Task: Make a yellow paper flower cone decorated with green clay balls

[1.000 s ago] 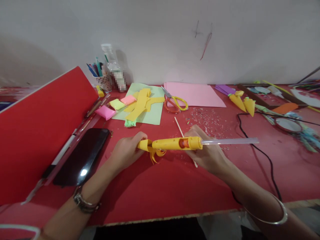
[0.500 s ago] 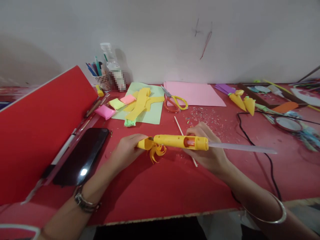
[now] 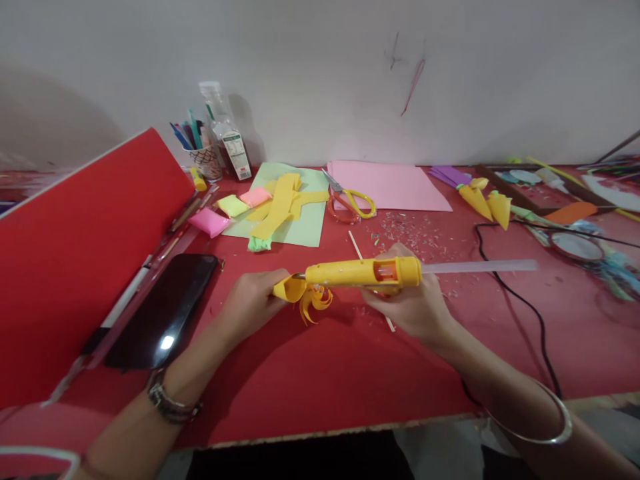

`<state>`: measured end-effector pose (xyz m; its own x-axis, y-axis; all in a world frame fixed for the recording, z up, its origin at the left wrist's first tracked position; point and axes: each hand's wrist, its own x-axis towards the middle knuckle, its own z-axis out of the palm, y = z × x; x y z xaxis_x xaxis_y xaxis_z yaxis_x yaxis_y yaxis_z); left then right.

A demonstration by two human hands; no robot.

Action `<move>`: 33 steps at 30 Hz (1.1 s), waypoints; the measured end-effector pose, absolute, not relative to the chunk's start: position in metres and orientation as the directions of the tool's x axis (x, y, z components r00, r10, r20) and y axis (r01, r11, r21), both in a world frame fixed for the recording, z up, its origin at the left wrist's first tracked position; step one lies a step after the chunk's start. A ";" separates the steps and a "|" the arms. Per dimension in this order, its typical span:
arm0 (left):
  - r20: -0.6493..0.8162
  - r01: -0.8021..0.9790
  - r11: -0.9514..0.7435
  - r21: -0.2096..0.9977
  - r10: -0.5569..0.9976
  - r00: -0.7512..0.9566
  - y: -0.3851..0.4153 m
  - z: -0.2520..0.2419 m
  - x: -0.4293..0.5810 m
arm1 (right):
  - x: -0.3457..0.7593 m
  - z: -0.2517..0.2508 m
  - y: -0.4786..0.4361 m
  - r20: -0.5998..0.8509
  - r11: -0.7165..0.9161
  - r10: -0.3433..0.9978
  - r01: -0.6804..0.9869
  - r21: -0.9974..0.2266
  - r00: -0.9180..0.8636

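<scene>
Left hand (image 3: 253, 297) pinching yellow paper (image 3: 290, 290), jutting past fingertips; right hand (image 3: 413, 303) closed round glue gun (image 3: 340, 273), nozzle (image 3: 299, 275) at paper.

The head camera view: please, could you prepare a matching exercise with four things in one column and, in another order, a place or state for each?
1. Glue gun
2. Scissors
3. Phone
4. Rolled yellow paper

A. Black, showing a bright spot
B. Held in the left hand
C. Held in the right hand
D. Partly over the pink paper

Pairs: 1-C, 2-D, 3-A, 4-B
</scene>
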<state>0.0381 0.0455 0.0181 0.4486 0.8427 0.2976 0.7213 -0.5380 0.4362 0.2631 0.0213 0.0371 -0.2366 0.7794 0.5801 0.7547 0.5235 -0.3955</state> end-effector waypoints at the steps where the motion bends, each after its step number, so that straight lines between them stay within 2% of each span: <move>1: 0.301 0.724 -0.537 0.433 0.843 0.445 0.045 0.019 0.038 | 0.263 0.037 0.021 0.580 0.515 0.782 0.760 -0.397 -0.227; 7: 0.250 0.757 -0.491 0.432 0.871 0.422 0.044 0.022 0.041 | 0.260 0.035 0.020 0.555 0.489 0.801 0.780 -0.390 -0.225; 11: 0.220 0.772 -0.461 0.438 0.887 0.406 0.043 0.022 0.042 | 0.258 0.036 0.020 0.515 0.481 0.825 0.765 -0.428 -0.232; 18: 0.227 0.744 -0.467 0.477 0.884 0.409 0.043 0.018 0.042 | 0.255 0.037 0.018 0.471 0.461 0.853 0.748 -0.477 -0.225; 30: 0.214 0.744 -0.488 0.456 0.872 0.441 0.040 0.023 0.043 | 0.255 0.037 0.016 0.424 0.441 0.876 0.740 -0.508 -0.231; 33: 0.231 0.731 -0.482 0.483 0.875 0.425 0.040 0.021 0.044 | 0.254 0.037 0.015 0.407 0.437 0.883 0.724 -0.534 -0.233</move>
<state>0.0441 0.0403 0.0210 0.4248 0.8753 0.2312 0.7309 -0.4823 0.4829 0.2543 0.0153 0.0375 -0.2325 0.8831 0.4075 0.7241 0.4369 -0.5336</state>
